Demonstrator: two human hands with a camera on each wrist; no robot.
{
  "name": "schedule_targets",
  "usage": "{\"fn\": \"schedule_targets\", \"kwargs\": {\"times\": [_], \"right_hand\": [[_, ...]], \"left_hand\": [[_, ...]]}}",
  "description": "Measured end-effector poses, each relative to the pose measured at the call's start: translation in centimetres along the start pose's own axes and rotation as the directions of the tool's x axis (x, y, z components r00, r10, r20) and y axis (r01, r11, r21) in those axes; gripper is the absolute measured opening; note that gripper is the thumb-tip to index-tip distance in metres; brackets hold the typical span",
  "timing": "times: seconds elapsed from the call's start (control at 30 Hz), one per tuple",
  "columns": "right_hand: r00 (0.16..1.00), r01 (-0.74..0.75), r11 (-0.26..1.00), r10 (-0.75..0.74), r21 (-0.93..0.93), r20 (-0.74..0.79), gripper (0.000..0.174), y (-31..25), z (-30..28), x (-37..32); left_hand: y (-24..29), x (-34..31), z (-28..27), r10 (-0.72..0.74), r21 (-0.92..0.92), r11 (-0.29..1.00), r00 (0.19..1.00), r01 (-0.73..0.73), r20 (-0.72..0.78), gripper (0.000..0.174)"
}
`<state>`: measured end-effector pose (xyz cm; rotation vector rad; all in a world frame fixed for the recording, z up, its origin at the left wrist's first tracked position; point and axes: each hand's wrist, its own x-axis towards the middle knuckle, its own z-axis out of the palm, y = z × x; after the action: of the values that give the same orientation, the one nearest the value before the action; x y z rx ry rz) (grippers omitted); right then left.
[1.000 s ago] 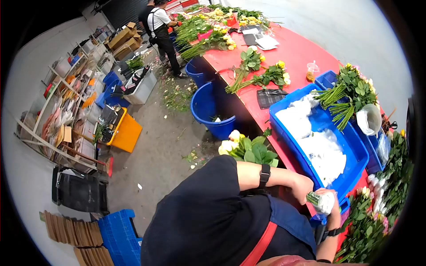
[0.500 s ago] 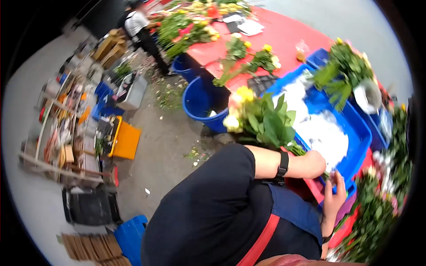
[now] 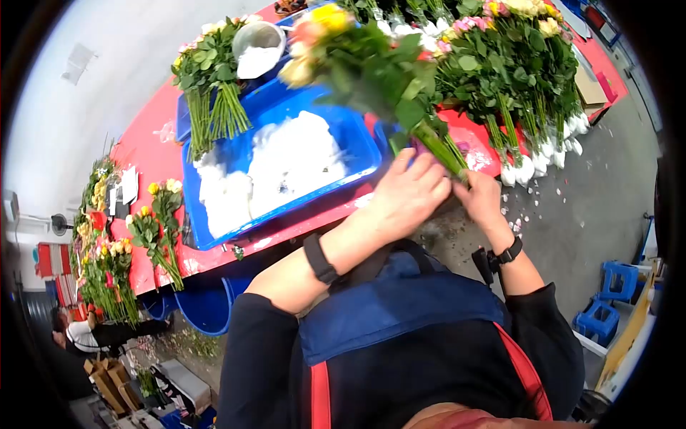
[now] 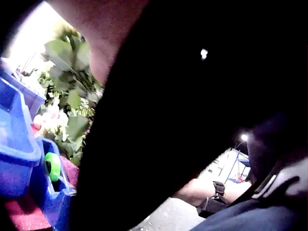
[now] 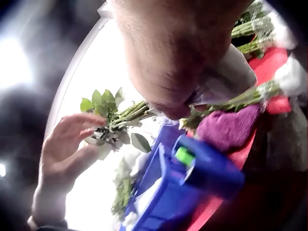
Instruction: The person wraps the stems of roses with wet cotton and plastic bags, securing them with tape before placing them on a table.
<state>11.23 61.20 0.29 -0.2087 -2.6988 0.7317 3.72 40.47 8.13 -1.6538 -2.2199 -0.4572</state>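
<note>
A bunch of roses [image 3: 371, 75] with pink, yellow and cream heads tilts up and left in front of me, blurred in the head view. My right hand [image 3: 480, 199] grips the lower stems [image 3: 439, 149]; in the right wrist view a pale plastic wrap [image 5: 228, 79] sticks out past this hand. Close beside the stems is my left hand [image 3: 414, 191], its fingers extended toward them. The right wrist view shows that left hand [image 5: 67, 154] with thumb and fingers spread around the leafy part [image 5: 103, 103]. Dark shadow hides most of the left wrist view.
A blue tray [image 3: 371, 161] with white wads [image 3: 296, 154] stands on the red table [image 3: 146, 114]. A small blue bin [image 5: 211, 166] holds green tape [image 5: 184, 156], near a purple cloth [image 5: 228, 127]. Wrapped rose bunches [image 3: 500, 79] lie at right, and blue stools [image 3: 597, 322] stand beyond.
The view has swung right along the table. The rose bunch has come up from low at the left, heads now pointing up. My left hand has moved off the stem end; the right hand now holds it.
</note>
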Motion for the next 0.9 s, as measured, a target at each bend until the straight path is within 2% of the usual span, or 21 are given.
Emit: {"fn": "schedule_targets", "kwargs": {"times": [0.1,0.17,0.2,0.3,0.37,0.4,0.47,0.5,0.53,0.57,0.6,0.63,0.67,0.7,0.73,0.77,0.83,0.9], "right_hand": [[0.993,-0.103,0.983,0.093,-0.152,-0.075,0.019,5.8,0.1,1.0],[0.984,-0.137,0.970,0.110,-0.200,-0.138,0.020,8.5,0.9,1.7],[0.974,-0.210,0.946,0.181,-0.249,-0.135,0.022,9.8,1.6,2.0],[0.950,-0.302,0.891,0.310,-0.339,-0.030,0.027,12.9,3.8,2.4],[0.925,-0.341,0.894,0.374,-0.292,0.065,0.033,14.2,5.1,2.2],[0.885,-0.385,0.865,0.445,-0.321,0.138,0.042,15.7,6.1,2.5],[0.890,-0.349,0.882,0.418,-0.317,0.184,0.052,13.6,5.8,2.9],[0.962,-0.203,0.979,0.200,-0.001,0.188,0.059,13.5,6.2,2.6],[0.938,-0.258,0.963,0.228,0.084,0.259,0.073,12.7,6.5,2.6],[0.937,-0.184,0.949,0.247,-0.255,0.245,0.082,10.9,6.1,2.9],[0.955,-0.103,0.970,0.157,-0.218,0.250,0.085,12.1,6.8,2.8],[0.964,-0.075,0.985,0.112,-0.157,0.243,0.080,12.8,7.1,2.7],[0.968,-0.052,0.947,0.126,-0.318,0.216,0.076,14.2,7.3,3.0],[0.975,-0.044,0.880,0.142,-0.473,0.173,0.072,15.2,7.8,3.4],[0.977,-0.049,0.852,0.149,-0.522,0.151,0.069,14.9,7.8,3.6],[0.978,-0.050,0.833,0.152,-0.550,0.140,0.066,12.9,7.9,4.5],[0.979,-0.047,0.807,0.154,-0.588,0.133,0.063,6.5,7.5,5.7],[0.985,0.040,0.854,0.052,-0.518,0.162,0.056,3.4,8.5,7.0]], "left_hand": [[-0.7,-2.5,0.4,-0.119,-0.097,0.987,0.989,0.127,0.086,0.033],[-1.4,-5.3,0.8,-0.217,-0.095,0.970,0.973,0.223,0.073,0.034],[-1.9,-7.0,1.1,-0.282,-0.075,0.955,0.956,0.288,0.086,0.033],[-2.5,-11.6,0.3,-0.479,-0.012,0.876,0.874,0.481,0.085,0.030],[-2.7,-14.9,-0.1,-0.591,0.024,0.807,0.804,0.590,0.069,0.030],[-2.7,-16.4,-0.7,-0.633,0.033,0.774,0.772,0.632,0.060,0.030],[-2.8,-20.1,-1.3,-0.718,0.020,0.696,0.696,0.717,0.014,0.030],[-2.9,-22.1,-1.8,-0.764,0.021,0.645,0.645,0.764,-0.017,0.031],[-3.0,-23.9,-2.6,-0.811,0.035,0.583,0.584,0.811,-0.026,0.030],[-3.2,-26.3,-2.9,-0.835,0.019,0.542,0.541,0.840,-0.097,0.029],[-3.5,-28.5,-3.7,-0.870,0.023,0.478,0.478,0.878,-0.119,0.029],[-3.9,-30.8,-4.6,-0.898,0.020,0.418,0.416,0.908,-0.140,0.028],[-4.8,-33.6,-5.7,-0.912,0.034,0.372,0.373,0.927,-0.173,0.024],[-5.9,-36.0,-6.9,-0.932,-0.044,0.300,0.283,0.953,-0.228,0.018],[-7.0,-38.7,-8.1,-0.952,-0.086,0.192,0.164,0.978,-0.258,0.015],[-8.2,-41.6,-9.2,-0.959,-0.135,0.091,0.050,0.987,-0.280,0.013],[-11.6,-48.1,-10.9,-0.935,-0.065,-0.149,-0.162,0.987,-0.316,0.016],[-15.4,-54.4,-12.8,-0.901,-0.015,-0.245,-0.233,0.969,-0.366,0.018]]}}
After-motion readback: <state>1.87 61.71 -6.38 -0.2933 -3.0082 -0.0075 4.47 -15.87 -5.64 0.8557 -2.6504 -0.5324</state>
